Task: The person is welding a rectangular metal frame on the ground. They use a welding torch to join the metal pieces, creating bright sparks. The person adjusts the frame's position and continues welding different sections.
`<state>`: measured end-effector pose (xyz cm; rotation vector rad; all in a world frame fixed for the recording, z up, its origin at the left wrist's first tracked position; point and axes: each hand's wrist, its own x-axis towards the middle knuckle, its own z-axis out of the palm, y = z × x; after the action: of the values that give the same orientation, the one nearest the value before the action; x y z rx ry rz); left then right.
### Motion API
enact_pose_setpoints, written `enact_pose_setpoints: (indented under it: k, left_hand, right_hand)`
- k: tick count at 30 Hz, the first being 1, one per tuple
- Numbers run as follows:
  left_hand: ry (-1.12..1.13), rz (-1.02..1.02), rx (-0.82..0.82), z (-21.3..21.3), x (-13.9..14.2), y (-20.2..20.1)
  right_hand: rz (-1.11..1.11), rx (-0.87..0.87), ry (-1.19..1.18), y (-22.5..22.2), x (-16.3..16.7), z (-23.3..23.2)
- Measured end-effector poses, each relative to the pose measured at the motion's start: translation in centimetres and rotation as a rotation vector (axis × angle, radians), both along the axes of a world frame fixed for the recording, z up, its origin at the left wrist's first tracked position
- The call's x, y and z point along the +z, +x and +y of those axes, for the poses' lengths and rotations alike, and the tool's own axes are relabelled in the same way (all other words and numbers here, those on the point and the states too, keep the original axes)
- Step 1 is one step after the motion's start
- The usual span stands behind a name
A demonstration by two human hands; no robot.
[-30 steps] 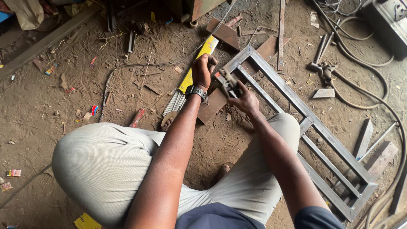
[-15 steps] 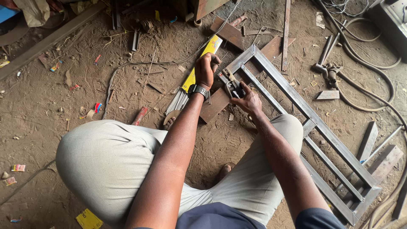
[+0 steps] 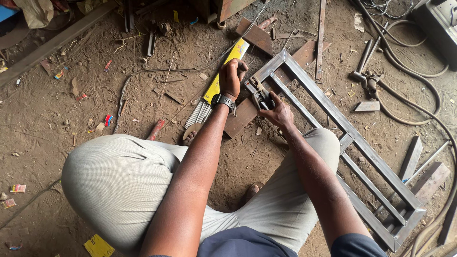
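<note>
Electrode holder [image 3: 261, 96] lies on the near corner of the steel frame [image 3: 342, 128] on the dirt floor [image 3: 57, 128], grasped by the right hand [image 3: 278, 113]; the left hand [image 3: 232, 78] is clenched beside the yellow rod packet [image 3: 227, 69].

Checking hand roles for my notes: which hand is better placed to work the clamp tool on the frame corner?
Probably the right hand: it already touches the clamp tool at the metal frame corner. The left hand is fisted beside the yellow packet.
</note>
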<state>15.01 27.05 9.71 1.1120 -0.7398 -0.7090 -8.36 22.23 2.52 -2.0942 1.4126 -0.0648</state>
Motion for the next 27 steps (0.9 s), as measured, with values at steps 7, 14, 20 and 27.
enact_pose_setpoints:
  k: [7, 14, 20, 27]
  left_hand:
    - [0.024, 0.001, -0.016, -0.1, 0.3, 0.0]
    - [-0.018, 0.054, -0.033, -0.1, 0.0, 0.1]
    - [0.064, -0.079, 0.04, -0.4, -0.7, 0.3]
    - [0.034, -0.032, -0.013, -0.5, -1.1, 0.1]
  right_hand:
    - [0.043, -0.004, 0.012, 0.2, 0.3, -0.1]
    - [0.06, 0.002, 0.004, 0.4, 0.4, 0.0]
    - [-0.005, 0.028, -0.027, 0.4, 1.0, 0.3]
    - [-0.037, 0.014, -0.004, 0.3, 0.9, 0.4]
